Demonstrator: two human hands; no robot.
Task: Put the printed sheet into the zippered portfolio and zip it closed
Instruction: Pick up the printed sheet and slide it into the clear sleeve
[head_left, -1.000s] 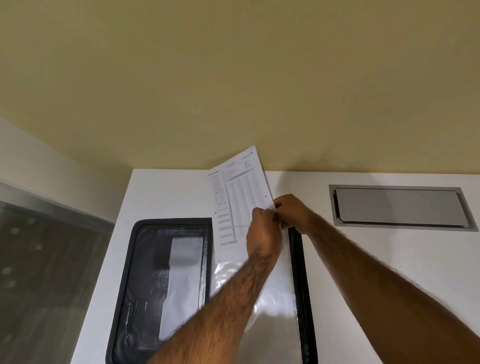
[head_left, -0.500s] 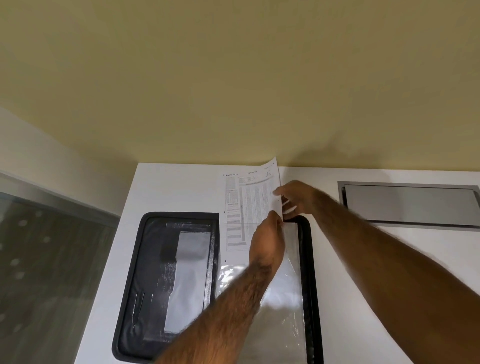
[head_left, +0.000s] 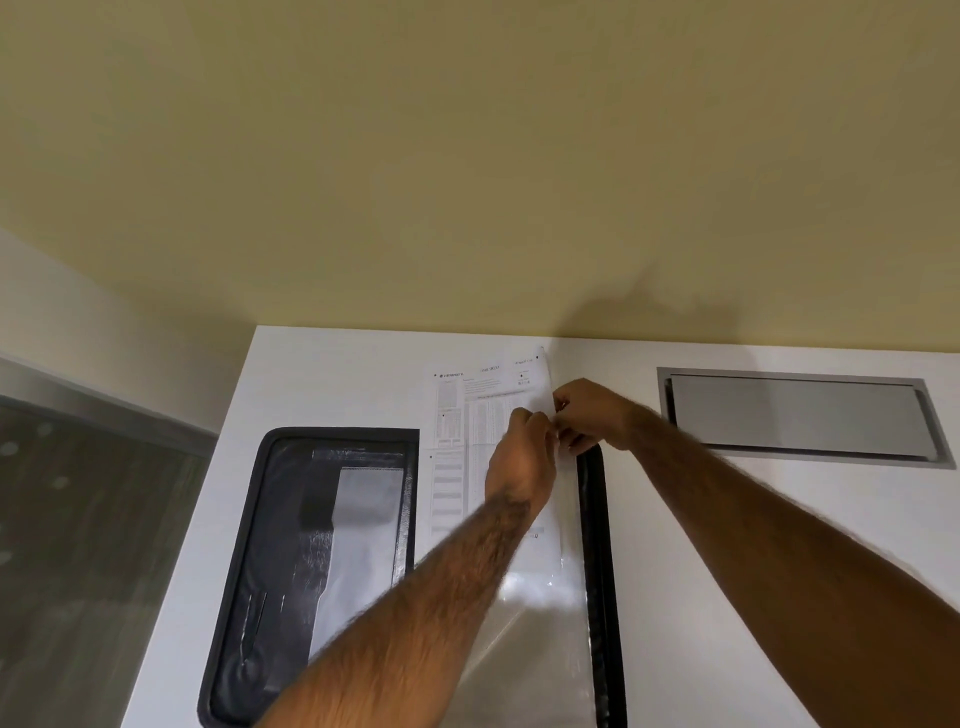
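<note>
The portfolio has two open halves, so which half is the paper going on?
The right half, under the printed sheet both hands hold. The left half shows only dark pockets.

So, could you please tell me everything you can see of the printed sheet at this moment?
The printed sheet is thin white paper carrying a header line, narrow grey columns on its left and a dense table, too small to read. It lies nearly flat over the right half of the open black portfolio, its top reaching past the portfolio's far edge onto the white table. The left hand covers its middle, and both hands, the right hand included, pinch at its right edge. Clear plastic shows below it.
</note>
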